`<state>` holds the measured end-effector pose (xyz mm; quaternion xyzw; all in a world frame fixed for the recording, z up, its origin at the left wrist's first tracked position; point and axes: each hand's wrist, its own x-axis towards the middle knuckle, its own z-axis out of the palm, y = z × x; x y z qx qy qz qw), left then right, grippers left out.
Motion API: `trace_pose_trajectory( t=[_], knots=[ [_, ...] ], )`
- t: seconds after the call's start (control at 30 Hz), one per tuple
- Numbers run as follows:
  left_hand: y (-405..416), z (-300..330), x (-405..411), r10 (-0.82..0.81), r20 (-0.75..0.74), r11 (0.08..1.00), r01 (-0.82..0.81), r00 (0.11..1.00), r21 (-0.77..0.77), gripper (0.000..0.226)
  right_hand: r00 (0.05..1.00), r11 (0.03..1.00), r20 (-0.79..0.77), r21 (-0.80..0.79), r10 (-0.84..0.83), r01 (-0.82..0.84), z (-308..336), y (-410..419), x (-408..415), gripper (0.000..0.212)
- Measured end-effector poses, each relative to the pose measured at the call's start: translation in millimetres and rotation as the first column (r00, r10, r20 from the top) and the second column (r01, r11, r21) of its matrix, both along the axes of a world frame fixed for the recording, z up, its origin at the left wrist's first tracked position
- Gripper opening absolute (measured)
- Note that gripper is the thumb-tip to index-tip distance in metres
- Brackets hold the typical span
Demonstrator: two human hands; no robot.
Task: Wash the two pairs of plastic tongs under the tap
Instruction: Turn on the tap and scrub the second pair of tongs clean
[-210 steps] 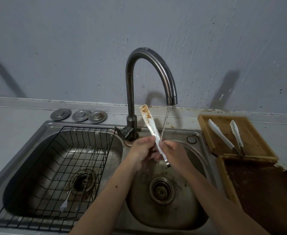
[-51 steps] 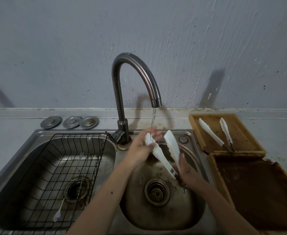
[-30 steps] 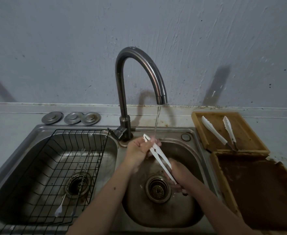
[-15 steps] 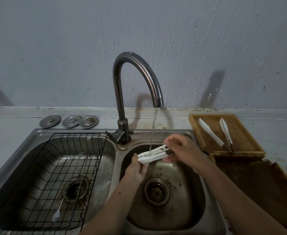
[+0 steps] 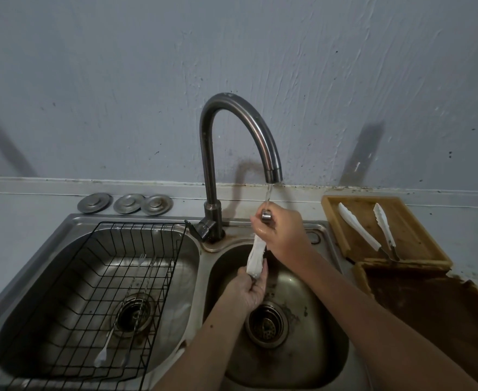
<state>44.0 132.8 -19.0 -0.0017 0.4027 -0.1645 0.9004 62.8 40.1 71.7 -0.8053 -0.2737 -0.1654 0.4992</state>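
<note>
**Operator:** Tongs are up on end under the tap, hinge end at the top where the water lands. My right hand is closed round that upper part, and my left hand has its fingers curled round the white tips, low in the right-hand basin of the sink.

**Observer:** And the other pair?

**Operator:** Second pair lies on the wooden tray to the right of the sink, arms spread, nothing touching it. I'd say that one hasn't been washed yet.

**Observer:** How do they handle?

**Operator:** Light, I'd guess, thin plastic with some spring in the arms, so they want to splay unless squeezed. Wet, they'll be slick; a loose pinch on the flat blades could let them slide into the drain area. I'd grip near the metal hinge, where it's narrow and stiff, and only steady the tips with the other hand.

**Observer:** Breakable?

**Operator:** Not very, though twisting the arms against each other could strain the hinge.

**Observer:** Anything in the left basin?

**Operator:** A black wire rack with some thin utensils under it. I can't tell what they are.
</note>
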Motion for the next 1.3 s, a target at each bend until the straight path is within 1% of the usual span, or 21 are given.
trace_pose_trajectory(
  t=[0.1, 0.2, 0.27, 0.33, 0.4, 0.43, 0.5, 0.57, 0.63, 0.67, 0.7, 0.77, 0.83, 0.87, 0.9, 0.97, 1.0, 1.03, 1.1, 1.2, 1.3],
  knots=[
    [-1, 0, -2, -0.009, 0.004, 0.999, 0.009, 1.0, 0.046, 0.04, 0.999, 0.999, -0.016, 0.005, 0.041, -0.041, 1, -1, 0, 0.032],
    [1, -1, -2, -0.012, 0.031, 0.99, 0.008, 0.999, 0.143, 0.035, 0.999, 0.999, 0.013, -0.025, 0.03, -0.029, 2, -4, 0, 0.027],
    [7, -4, 2, -0.042, 0.038, 0.964, 0.03, 0.998, 0.262, 0.031, 0.999, 0.997, 0.043, -0.073, -0.014, 0.017, 3, -9, -2, 0.018],
    [18, -6, 8, -0.081, 0.033, 0.898, 0.058, 0.996, 0.436, 0.03, 0.997, 0.987, 0.063, -0.154, -0.04, 0.049, 2, -18, -4, 0.019],
    [32, -4, 13, -0.133, 0.041, 0.793, 0.081, 0.99, 0.603, 0.028, 0.992, 0.934, 0.108, -0.343, -0.071, 0.104, 0, -30, -5, 0.021],
    [37, -3, 14, -0.165, 0.053, 0.734, 0.087, 0.985, 0.673, 0.025, 0.983, 0.858, 0.161, -0.49, -0.086, 0.155, -3, -36, -7, 0.024],
    [47, -2, 16, -0.189, 0.063, 0.607, 0.066, 0.98, 0.792, 0.021, 0.96, 0.639, 0.28, -0.733, -0.028, 0.232, -13, -37, -12, 0.04],
    [51, 0, 16, -0.202, 0.026, 0.44, 0.067, 0.979, 0.896, 0.019, 0.963, 0.52, 0.27, -0.824, 0.011, 0.225, -27, -27, -21, 0.046],
    [50, 2, 13, -0.266, -0.001, 0.237, 0.066, 0.964, 0.969, 0.021, 0.98, 0.467, 0.197, -0.865, -0.024, 0.185, -45, -12, -31, 0.051],
    [49, 3, 12, -0.305, -0.014, 0.151, 0.063, 0.952, 0.987, 0.023, 0.987, 0.475, 0.154, -0.865, -0.056, 0.162, -53, -5, -34, 0.053],
    [49, 4, 10, -0.337, -0.035, 0.09, 0.069, 0.941, 0.994, 0.024, 0.991, 0.497, 0.087, -0.858, -0.105, 0.128, -60, 1, -35, 0.051],
    [53, 9, 8, -0.371, -0.085, 0.047, 0.11, 0.925, 0.993, 0.028, 0.973, 0.616, -0.125, -0.788, -0.193, 0.021, -66, 4, -33, 0.043],
    [61, 14, 9, -0.39, -0.147, 0.051, 0.181, 0.909, 0.982, 0.036, 0.912, 0.773, -0.365, -0.627, -0.184, -0.095, -71, 5, -35, 0.04],
    [65, 16, 10, -0.379, -0.145, 0.039, 0.173, 0.914, 0.984, 0.04, 0.884, 0.836, -0.437, -0.538, -0.167, -0.108, -74, 5, -36, 0.039],
    [68, 19, 10, -0.34, -0.116, -0.006, 0.121, 0.933, 0.993, 0.044, 0.857, 0.887, -0.488, -0.452, -0.162, -0.09, -76, 6, -37, 0.038],
    [76, 20, 11, -0.259, -0.045, -0.203, -0.009, 0.965, 0.979, 0.05, 0.781, 0.973, -0.612, -0.228, -0.129, -0.018, -76, 8, -38, 0.039],
    [80, 21, 13, -0.251, -0.022, -0.294, -0.054, 0.968, 0.954, 0.052, 0.73, 0.996, -0.68, -0.083, -0.064, 0.01, -75, 8, -38, 0.04],
    [83, 23, 15, -0.269, -0.019, -0.347, -0.079, 0.963, 0.934, 0.052, 0.683, 0.999, -0.73, 0.045, 0.012, 0.03, -74, 7, -38, 0.042],
    [87, 25, 22, -0.328, -0.045, -0.395, -0.093, 0.944, 0.914, 0.043, 0.627, 0.98, -0.769, 0.196, 0.124, 0.046, -71, 5, -36, 0.046],
    [89, 26, 32, -0.325, -0.082, -0.467, -0.084, 0.942, 0.881, 0.025, 0.596, 0.95, -0.769, 0.31, 0.231, 0.031, -68, 3, -34, 0.051],
    [88, 27, 39, -0.251, -0.141, -0.541, -0.018, 0.958, 0.841, 0.018, 0.605, 0.946, -0.752, 0.324, 0.263, -0.009, -67, -1, -33, 0.052]
  ],
)
